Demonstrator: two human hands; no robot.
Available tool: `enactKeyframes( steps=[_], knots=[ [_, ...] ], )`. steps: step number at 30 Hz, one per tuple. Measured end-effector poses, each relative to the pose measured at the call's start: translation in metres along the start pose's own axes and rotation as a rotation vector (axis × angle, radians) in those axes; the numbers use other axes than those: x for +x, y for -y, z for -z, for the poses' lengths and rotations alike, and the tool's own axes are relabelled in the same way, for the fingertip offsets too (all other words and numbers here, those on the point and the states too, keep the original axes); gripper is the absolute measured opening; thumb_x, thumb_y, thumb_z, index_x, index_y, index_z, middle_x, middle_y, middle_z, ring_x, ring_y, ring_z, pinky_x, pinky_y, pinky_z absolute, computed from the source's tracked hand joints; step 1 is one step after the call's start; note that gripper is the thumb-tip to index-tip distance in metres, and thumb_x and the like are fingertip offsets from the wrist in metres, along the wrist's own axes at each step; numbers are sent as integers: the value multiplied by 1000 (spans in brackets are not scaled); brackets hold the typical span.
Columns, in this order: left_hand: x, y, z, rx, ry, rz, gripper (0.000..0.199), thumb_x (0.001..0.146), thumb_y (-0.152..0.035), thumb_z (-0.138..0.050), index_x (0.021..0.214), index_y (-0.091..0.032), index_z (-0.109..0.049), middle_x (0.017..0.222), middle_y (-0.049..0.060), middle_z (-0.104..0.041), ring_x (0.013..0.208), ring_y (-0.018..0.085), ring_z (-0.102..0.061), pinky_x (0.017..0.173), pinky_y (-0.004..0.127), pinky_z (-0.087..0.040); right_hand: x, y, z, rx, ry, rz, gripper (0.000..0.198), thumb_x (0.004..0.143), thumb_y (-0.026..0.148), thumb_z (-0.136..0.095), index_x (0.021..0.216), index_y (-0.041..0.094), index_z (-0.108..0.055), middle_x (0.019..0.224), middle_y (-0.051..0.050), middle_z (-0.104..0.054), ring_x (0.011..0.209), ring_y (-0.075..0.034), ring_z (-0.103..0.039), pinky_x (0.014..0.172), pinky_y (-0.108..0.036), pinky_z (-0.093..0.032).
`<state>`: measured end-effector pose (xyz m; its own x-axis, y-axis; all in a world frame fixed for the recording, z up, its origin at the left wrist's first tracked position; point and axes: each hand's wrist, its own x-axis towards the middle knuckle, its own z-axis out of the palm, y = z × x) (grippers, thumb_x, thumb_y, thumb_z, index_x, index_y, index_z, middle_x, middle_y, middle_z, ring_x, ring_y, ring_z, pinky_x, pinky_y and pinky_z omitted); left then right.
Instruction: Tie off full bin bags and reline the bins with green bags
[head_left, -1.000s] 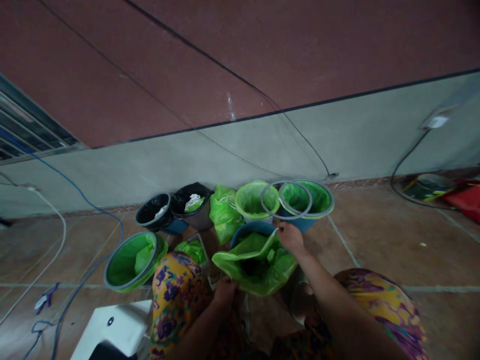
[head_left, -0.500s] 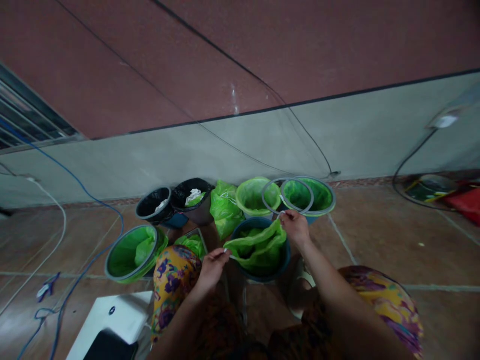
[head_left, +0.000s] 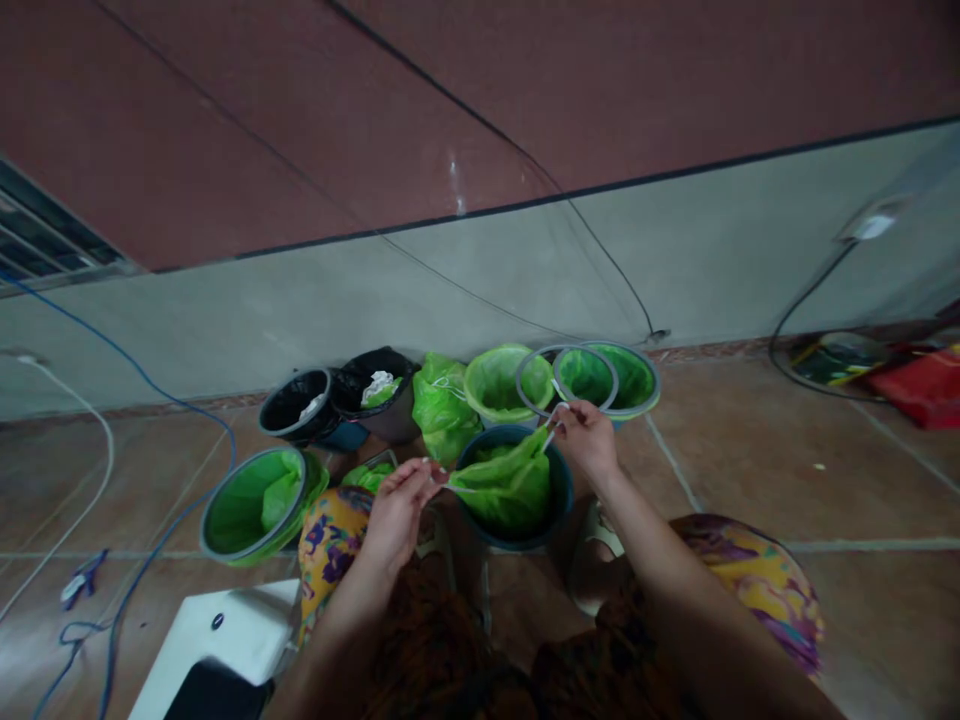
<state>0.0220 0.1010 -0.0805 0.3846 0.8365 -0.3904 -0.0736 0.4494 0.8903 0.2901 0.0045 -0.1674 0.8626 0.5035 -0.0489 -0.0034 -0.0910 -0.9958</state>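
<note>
Between my hands a green drawstring garbage bag (head_left: 506,482) is stretched, its body inside a dark blue bin (head_left: 559,515) that stands in front of me. My left hand (head_left: 401,500) pinches the white drawstring on the bag's left side. On the far right side, my right hand (head_left: 587,437) grips the other end of the white drawstring. The bag's mouth is drawn narrow, and its lower part is hidden in the bin. Two grey rings (head_left: 519,378) lie across the bins just behind my right hand.
Behind stand two black-lined bins (head_left: 289,432), a tied green bag (head_left: 442,400) and green-lined bins (head_left: 480,365). Another green-lined bin (head_left: 217,535) leans at left. A white laptop (head_left: 240,625), a blue cable (head_left: 161,535) and a red object (head_left: 919,388) lie on the tiled floor.
Both hands have pulled the white drawstring outward, my left hand moving left and up. The bag's mouth has closed from a wide opening to a narrow gathered one.
</note>
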Motion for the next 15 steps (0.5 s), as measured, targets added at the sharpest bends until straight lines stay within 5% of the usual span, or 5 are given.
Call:
enactKeyframes(
  steps=[5, 10, 15],
  knots=[
    [-8, -8, -20, 90, 27, -64, 33, 61, -40, -83, 78, -15, -71, 65, -1, -65, 65, 12, -59, 69, 24, -48, 1, 0, -4, -26, 26, -115, 34, 76, 53, -57, 82, 19, -58, 67, -2, -66, 54, -14, -59, 54, -27, -48],
    [-7, 5, -23, 166, 145, -65, 36, 66, -44, -82, 84, -14, -73, 58, -4, -57, 57, 9, -51, 61, 21, -42, -10, 9, -9, -338, 148, 5, 30, 83, 33, -56, 107, 16, -63, 82, -5, -72, 71, -18, -65, 70, -30, -51],
    [1, 13, -25, 235, 199, -41, 40, 69, -50, -79, 83, -14, -71, 46, -10, -38, 46, 5, -31, 51, 20, -30, -52, 21, -29, -607, 649, 197, 65, 82, 26, -64, 145, 19, -48, 83, -1, -71, 78, -17, -65, 73, -26, -46]
  ],
)
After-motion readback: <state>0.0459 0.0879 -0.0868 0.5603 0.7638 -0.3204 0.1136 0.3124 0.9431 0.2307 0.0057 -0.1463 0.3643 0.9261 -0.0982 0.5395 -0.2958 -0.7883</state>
